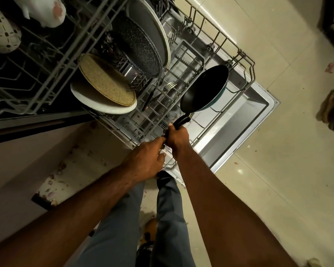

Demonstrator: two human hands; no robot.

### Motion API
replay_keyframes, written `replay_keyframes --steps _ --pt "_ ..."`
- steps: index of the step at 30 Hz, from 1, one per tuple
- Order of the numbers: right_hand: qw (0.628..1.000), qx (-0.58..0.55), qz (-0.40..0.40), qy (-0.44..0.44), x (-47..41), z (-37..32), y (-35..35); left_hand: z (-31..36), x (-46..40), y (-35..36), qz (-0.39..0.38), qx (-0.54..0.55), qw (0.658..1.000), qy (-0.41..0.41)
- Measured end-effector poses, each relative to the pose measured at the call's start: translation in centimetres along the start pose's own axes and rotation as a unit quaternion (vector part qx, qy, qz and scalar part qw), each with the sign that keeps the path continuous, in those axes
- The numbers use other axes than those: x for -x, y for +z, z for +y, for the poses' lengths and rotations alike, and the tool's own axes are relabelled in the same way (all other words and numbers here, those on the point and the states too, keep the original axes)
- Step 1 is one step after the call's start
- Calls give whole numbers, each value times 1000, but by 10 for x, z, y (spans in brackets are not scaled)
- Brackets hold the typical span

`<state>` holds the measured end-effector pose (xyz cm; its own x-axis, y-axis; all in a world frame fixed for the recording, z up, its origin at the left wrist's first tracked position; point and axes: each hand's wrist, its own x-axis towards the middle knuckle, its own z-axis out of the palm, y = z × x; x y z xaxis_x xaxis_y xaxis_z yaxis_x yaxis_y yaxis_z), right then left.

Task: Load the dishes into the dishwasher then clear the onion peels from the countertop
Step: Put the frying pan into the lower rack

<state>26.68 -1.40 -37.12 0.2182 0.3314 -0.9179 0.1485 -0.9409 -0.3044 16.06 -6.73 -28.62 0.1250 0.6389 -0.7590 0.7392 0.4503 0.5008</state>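
Pan (204, 89) and handle run in one line away from the person — the black handle sits in the right hand (176, 138), whose fingers wrap it firmly, and the bowl lies beyond the grip, tilted on edge over the right end of the lower rack (245, 54). Its long axis points up and to the right, toward the rack's far corner. The left hand (145, 160) is just beside the right one, fingers loosely bent at the rack's near rim; whether it grasps the wire I cannot tell. Plates (104, 93) fill the rack's left side, so the free tines under the bowl look like the likely spot.
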Motion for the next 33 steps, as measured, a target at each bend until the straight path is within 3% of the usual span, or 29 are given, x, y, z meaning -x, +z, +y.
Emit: replay_keyframes --steps 6,10,13,15,17,18,22,26,33 --pt "994 111 -17 9 -8 8 -6 -2 -1 4 -13 -4 1000 -2" --pt "999 50 15 13 2 12 -19 -2 -3 6 -17 -8 1000 -2" --pt "988 -30 105 -113 26 8 -38 -2 -5 8 -17 -18 1000 -5" --pt "949 -73 203 -228 39 4 -52 0 -6 9 -16 -20 1000 -7" --pt "920 -65 284 -261 39 1 -66 3 -7 10 -17 -19 1000 -9" --pt "926 -66 288 -236 34 -4 -71 4 -8 10 -15 -18 1000 -10" --pt "986 -120 115 -24 5 -16 -78 8 -12 12 -13 -7 1000 8" --pt "988 -113 103 -25 -5 -24 -58 7 -19 9 -3 6 1000 16" --pt "993 -103 2 -51 3 -73 -2 -11 -28 -1 20 -52 998 -15"
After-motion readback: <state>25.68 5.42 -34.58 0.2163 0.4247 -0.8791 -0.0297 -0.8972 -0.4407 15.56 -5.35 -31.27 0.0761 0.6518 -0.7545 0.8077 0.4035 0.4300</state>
